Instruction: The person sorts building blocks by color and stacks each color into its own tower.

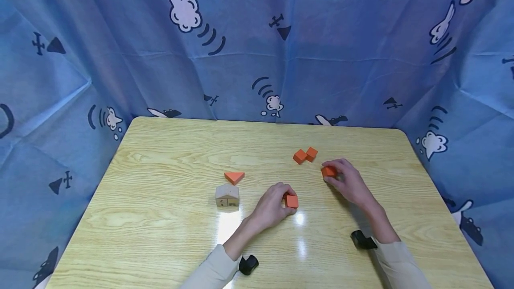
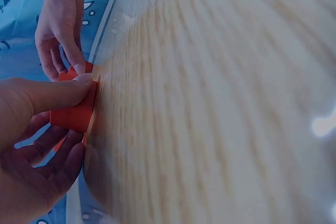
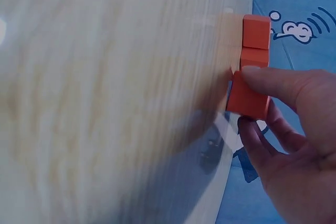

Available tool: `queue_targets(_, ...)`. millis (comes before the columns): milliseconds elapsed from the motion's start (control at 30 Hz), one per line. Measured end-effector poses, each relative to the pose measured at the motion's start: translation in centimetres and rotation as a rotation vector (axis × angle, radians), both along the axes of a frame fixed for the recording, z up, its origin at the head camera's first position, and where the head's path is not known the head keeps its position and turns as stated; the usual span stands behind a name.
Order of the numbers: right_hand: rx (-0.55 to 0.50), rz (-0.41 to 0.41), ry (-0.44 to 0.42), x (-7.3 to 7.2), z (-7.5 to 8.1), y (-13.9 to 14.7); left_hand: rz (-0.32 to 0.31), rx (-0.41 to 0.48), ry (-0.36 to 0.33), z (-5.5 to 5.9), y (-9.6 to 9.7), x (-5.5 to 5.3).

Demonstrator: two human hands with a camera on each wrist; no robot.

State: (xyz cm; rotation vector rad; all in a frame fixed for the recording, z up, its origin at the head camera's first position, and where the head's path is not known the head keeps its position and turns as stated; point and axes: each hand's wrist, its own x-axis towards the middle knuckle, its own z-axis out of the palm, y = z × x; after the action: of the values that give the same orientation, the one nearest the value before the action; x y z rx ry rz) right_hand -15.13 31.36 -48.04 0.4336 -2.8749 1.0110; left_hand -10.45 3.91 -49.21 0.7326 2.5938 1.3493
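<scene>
Near the middle of the table my left hand (image 1: 273,206) pinches a red cube (image 1: 292,201) between thumb and fingers. That same red cube (image 2: 76,109) fills the left hand's grip in the left wrist view. Farther right, my right hand (image 1: 348,182) holds another red cube (image 1: 329,171) by its sides, close over the tabletop. The right wrist view shows this red cube (image 3: 248,97) with the thumb across its near face. Just beyond the right hand, two red cubes, one (image 1: 300,156) left and one (image 1: 312,154) right, sit corner to corner.
Left of my left hand stands a small pale block house (image 1: 227,196) with printed marks on its front. A red triangular block (image 1: 234,177) lies behind it. The wooden table (image 1: 160,226) ends at a blue patterned cloth (image 1: 241,35) at the back and sides.
</scene>
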Motion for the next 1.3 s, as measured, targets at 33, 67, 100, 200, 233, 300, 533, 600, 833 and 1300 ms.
queue_targets(33, -0.007, 0.0, -0.004, 0.1, 0.0, 0.0, 0.001, 0.0, 0.0, 0.0, 0.0, 0.0)
queue_targets(67, -0.019, 0.0, -0.011, 0.2, 0.0, -0.1, 0.003, 0.0, 0.001, 0.0, 0.0, 0.0)
queue_targets(100, -0.028, 0.003, -0.015, 0.3, 0.0, -0.1, 0.005, 0.0, 0.0, 0.0, 0.1, 0.0)
queue_targets(200, -0.071, 0.013, -0.03, 0.6, 0.1, -0.4, 0.008, -0.002, 0.0, 0.0, 0.1, 0.0)
queue_targets(233, -0.083, 0.018, -0.038, 0.8, 0.1, -0.5, 0.009, -0.003, 0.001, 0.0, 0.1, 0.0)
queue_targets(300, -0.11, 0.029, -0.054, 1.1, 0.1, -0.7, 0.008, -0.006, 0.001, 0.0, 0.2, 0.0)
queue_targets(533, -0.206, 0.092, -0.121, 2.0, -0.1, -1.4, 0.007, -0.012, -0.003, 0.0, 0.2, -0.1)
queue_targets(600, -0.233, 0.115, -0.142, 2.2, -0.1, -1.6, 0.008, -0.009, -0.004, 0.0, 0.2, -0.2)
queue_targets(833, -0.333, 0.212, -0.198, 2.5, -0.7, -2.1, 0.028, -0.019, 0.024, -0.1, 0.4, -0.4)
queue_targets(1300, -0.261, 0.223, -0.2, 3.5, -1.0, -3.5, 0.054, -0.031, 0.016, 0.0, 0.5, -0.8)
